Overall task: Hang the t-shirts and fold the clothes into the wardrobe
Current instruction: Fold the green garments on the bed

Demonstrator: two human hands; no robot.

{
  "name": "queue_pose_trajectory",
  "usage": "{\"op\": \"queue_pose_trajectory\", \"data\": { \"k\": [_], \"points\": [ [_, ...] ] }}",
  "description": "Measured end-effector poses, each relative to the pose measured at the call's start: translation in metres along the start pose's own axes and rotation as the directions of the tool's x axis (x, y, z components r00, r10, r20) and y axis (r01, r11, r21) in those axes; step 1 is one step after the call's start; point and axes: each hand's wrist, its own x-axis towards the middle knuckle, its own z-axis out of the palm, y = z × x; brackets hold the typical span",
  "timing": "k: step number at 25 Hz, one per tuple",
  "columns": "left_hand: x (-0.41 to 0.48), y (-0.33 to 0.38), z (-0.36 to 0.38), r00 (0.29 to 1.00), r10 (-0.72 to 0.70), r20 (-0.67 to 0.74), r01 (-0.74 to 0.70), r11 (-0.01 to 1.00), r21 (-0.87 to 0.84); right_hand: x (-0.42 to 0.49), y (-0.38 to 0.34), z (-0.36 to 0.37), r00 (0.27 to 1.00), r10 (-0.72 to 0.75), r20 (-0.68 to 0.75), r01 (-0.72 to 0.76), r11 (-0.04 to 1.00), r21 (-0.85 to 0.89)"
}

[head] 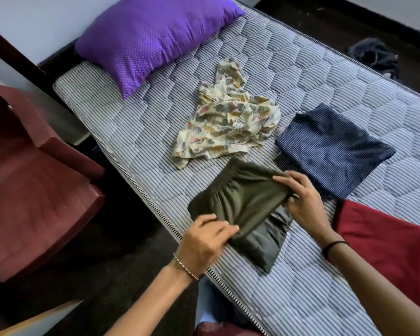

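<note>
A: Entry one, mattress (121,122)?
B: On it: pillow (150,37) at the far left end; crumpled garment (228,120) mid-mattress; folded garment (330,149) just right of that.
A: Near edge?
B: A half-folded garment (243,197) before the crumpled one, spread garment (386,243) to its right. The chair (34,190) stands left of the mattress, floor heap (374,54) behind.

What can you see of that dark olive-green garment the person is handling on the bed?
The dark olive-green garment looks like soft matte cloth, with a gathered waistband along its far-left edge. It lies partly folded by the near edge of the striped quilted mattress, over a shinier grey layer. The left hand grips its near corner; the right hand pinches its right corner.
</note>
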Motion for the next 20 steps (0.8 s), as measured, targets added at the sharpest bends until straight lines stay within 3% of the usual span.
{"op": "queue_pose_trajectory", "data": {
  "k": [3,6,8,11,15,18,20],
  "points": [
    [-0.028,0.01,0.067,0.966,0.073,0.248,-0.07,0.997,-0.022,-0.024,0.052,0.023,0.958,0.234,0.165,-0.259,0.954,0.153],
    [-0.039,0.016,0.097,0.911,0.104,0.399,-0.1,0.995,-0.03,-0.037,0.072,0.039,0.89,0.409,0.2,-0.453,0.751,0.481],
    [-0.033,0.018,0.098,0.916,0.096,0.391,-0.096,0.995,-0.02,-0.034,0.072,0.044,0.874,0.466,0.139,-0.458,0.692,0.558],
    [-0.026,0.018,0.087,0.946,0.124,0.301,-0.13,0.992,0.001,-0.025,0.06,0.044,0.902,0.432,0.008,-0.369,0.761,0.534],
    [-0.019,0.027,0.088,0.953,0.23,0.198,-0.223,0.973,-0.058,-0.011,0.05,0.031,0.912,0.408,-0.037,-0.235,0.595,0.768],
    [-0.022,0.037,0.109,0.879,0.259,0.4,-0.258,0.964,-0.058,-0.017,0.067,0.028,0.891,0.453,0.005,-0.305,0.592,0.746],
    [-0.023,0.039,0.116,0.818,0.258,0.515,-0.254,0.964,-0.079,-0.026,0.076,0.026,0.893,0.45,-0.006,-0.347,0.696,0.628]
  ]
}}
